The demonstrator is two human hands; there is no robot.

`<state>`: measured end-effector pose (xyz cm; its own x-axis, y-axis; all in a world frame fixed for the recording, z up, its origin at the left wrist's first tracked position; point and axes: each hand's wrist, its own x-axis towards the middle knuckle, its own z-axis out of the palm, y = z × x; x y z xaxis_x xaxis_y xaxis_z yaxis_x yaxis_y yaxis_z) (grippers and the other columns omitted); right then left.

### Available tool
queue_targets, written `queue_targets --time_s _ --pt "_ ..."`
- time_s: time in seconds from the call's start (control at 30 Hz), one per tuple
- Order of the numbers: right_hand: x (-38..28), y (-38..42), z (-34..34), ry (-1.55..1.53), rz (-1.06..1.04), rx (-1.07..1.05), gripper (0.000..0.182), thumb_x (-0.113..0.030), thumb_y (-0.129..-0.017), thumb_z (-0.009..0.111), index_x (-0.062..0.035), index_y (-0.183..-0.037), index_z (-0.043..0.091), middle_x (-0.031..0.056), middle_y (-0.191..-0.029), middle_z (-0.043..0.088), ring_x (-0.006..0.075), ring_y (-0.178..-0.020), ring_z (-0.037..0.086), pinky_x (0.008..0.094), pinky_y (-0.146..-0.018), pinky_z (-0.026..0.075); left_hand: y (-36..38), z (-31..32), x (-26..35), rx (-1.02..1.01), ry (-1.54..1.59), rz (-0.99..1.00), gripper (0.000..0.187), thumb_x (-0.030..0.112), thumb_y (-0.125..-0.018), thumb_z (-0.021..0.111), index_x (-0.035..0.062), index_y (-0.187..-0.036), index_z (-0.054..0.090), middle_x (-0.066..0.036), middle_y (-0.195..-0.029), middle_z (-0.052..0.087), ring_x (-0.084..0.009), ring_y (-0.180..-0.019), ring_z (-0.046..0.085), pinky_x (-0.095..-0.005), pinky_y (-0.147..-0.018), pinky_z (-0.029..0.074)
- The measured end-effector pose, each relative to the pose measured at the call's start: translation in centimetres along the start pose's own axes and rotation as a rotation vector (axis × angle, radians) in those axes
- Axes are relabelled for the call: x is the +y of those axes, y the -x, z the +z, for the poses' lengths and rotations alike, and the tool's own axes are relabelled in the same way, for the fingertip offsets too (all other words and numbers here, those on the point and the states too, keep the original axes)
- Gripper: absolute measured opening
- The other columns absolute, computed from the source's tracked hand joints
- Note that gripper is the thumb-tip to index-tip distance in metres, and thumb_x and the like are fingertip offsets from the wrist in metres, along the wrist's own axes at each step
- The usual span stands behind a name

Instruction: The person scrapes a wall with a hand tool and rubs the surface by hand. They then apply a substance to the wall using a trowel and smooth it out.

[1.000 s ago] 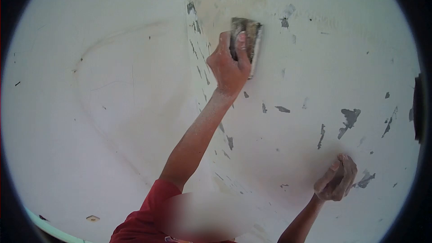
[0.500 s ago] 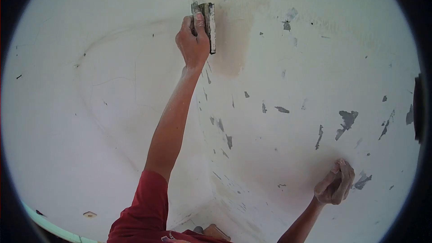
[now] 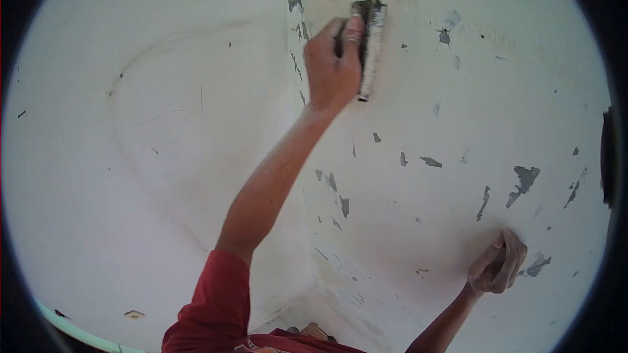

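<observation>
My left hand (image 3: 331,68) is closed around a wide scraper (image 3: 371,49), thumb pressed along its dark body. A long white-crusted edge of the scraper faces right, close to the wall (image 3: 418,117). Just left of this hand runs the wall corner, with dark grey chips along it. Lower right, my right hand (image 3: 498,263) is dusty, its fingers curled together beside the wall. Whatever those fingers hold, if anything, is hidden. A grey bare patch (image 3: 538,265) lies just right of that hand.
Grey bare spots (image 3: 523,183) dot the right wall. On the left wall (image 3: 176,91) there is a faint curved smudge. A small beige fixture (image 3: 134,315) sits low left, above a pale green strip (image 3: 78,335). A dark object (image 3: 608,157) stands at the right edge.
My left hand has moved right with the scraper, away from the corner and onto the right wall, uncovering grey chips there. My right hand keeps its curled pose; the view has shifted slightly.
</observation>
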<state>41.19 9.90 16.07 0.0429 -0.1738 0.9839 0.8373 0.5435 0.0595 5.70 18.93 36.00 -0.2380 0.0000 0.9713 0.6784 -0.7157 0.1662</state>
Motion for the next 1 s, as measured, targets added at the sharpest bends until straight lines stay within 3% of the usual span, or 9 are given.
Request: queue_targets --time_s 0.1,0.13,0.33,0.43,0.53,0.7,0.87,0.93,1.0 --pt "0.1 0.0 -0.3 -0.054 0.025 0.001 0.015 0.005 -0.092 0.060 0.0106 -0.101 0.070 0.0175 -0.094 0.071 0.0306 -0.081 0.064 0.0393 -0.070 0.052 -2.7 -3.1 -1.0 0.077 0.101 0.007 0.038 0.027 -0.108 0.054 -0.0014 -0.084 0.062 -0.005 -0.065 0.050 -0.0113 -0.066 0.041 -0.0324 -0.059 0.037" --pt "0.0 0.0 -0.3 -0.043 0.030 0.011 0.015 0.005 -0.092 0.060 0.0106 -0.101 0.070 0.0175 -0.094 0.071 0.0306 -0.081 0.064 0.0393 -0.070 0.052 -3.9 -3.9 -1.6 0.086 0.044 0.033 0.042 0.029 -0.111 0.049 0.0005 -0.080 0.054 0.004 -0.068 0.045 -0.0087 -0.069 0.037 -0.0291 -0.060 0.034" --pt "0.4 0.2 -0.8 -0.043 -0.002 -0.026 0.019 0.008 -0.086 0.061 0.0094 -0.102 0.070 0.0166 -0.090 0.071 0.0304 -0.079 0.066 0.0401 -0.068 0.051 -8.9 -2.2 -4.8 0.037 -0.204 0.314 0.037 0.034 -0.108 0.055 0.0017 -0.091 0.064 -0.006 -0.065 0.054 -0.0147 -0.063 0.045 -0.0310 -0.060 0.041" --pt "0.3 0.8 -0.8 -0.009 0.005 -0.004 0.020 0.008 -0.085 0.060 0.0095 -0.101 0.070 0.0169 -0.090 0.070 0.0304 -0.077 0.065 0.0406 -0.067 0.051 -8.6 -0.4 -6.3 0.000 -0.206 0.340 0.034 0.034 -0.107 0.057 0.0036 -0.097 0.067 -0.014 -0.065 0.057 -0.0239 -0.056 0.052 -0.0363 -0.057 0.044" --pt "0.2 0.8 -1.2 -0.020 0.019 -0.045 0.017 0.007 -0.090 0.058 0.0104 -0.104 0.069 0.0182 -0.092 0.069 0.0309 -0.079 0.063 0.0401 -0.070 0.051 -9.0 -1.0 -7.0 -0.091 -0.119 0.307 0.032 0.034 -0.107 0.056 0.0046 -0.098 0.067 -0.015 -0.067 0.059 -0.0286 -0.057 0.054 -0.0362 -0.058 0.045" --pt "0.1 0.9 -0.8 0.055 -0.006 -0.047 0.023 0.005 -0.084 0.057 0.0117 -0.102 0.069 0.0181 -0.087 0.067 0.0291 -0.074 0.061 0.0411 -0.065 0.047 -6.7 -0.9 -6.6 -0.133 -0.073 0.454 0.029 0.031 -0.106 0.059 0.0040 -0.097 0.066 -0.014 -0.065 0.057 -0.0282 -0.056 0.050 -0.0341 -0.056 0.044" --pt "-0.1 0.8 -0.7 0.069 0.002 -0.084 0.023 0.002 -0.087 0.056 0.0126 -0.104 0.068 0.0191 -0.090 0.068 0.0285 -0.075 0.061 0.0405 -0.066 0.048 -2.9 -0.7 -6.1 -0.163 -0.042 0.492 0.022 0.026 -0.101 0.066 0.0041 -0.097 0.066 -0.015 -0.065 0.057 -0.0299 -0.053 0.055 -0.0346 -0.053 0.045" --pt "-0.2 0.6 -0.8 0.077 -0.016 -0.088 0.019 0.003 -0.092 0.058 0.0154 -0.103 0.068 0.0219 -0.092 0.070 0.0331 -0.077 0.064 0.0412 -0.068 0.051 -1.3 -0.6 -5.1 -0.170 0.006 0.502 0.022 0.026 -0.099 0.068 0.0041 -0.098 0.066 -0.015 -0.065 0.056 -0.0326 -0.052 0.054 -0.0360 -0.052 0.045" --pt "0.0 0.8 -0.6 0.081 -0.034 -0.069 0.018 0.003 -0.093 0.059 0.0152 -0.103 0.068 0.0214 -0.092 0.070 0.0330 -0.077 0.064 0.0412 -0.068 0.052 0.5 -1.0 -4.0 -0.232 0.048 0.439 0.023 0.026 -0.100 0.067 0.0039 -0.097 0.066 -0.013 -0.067 0.056 -0.0283 -0.054 0.055 -0.0344 -0.053 0.044"
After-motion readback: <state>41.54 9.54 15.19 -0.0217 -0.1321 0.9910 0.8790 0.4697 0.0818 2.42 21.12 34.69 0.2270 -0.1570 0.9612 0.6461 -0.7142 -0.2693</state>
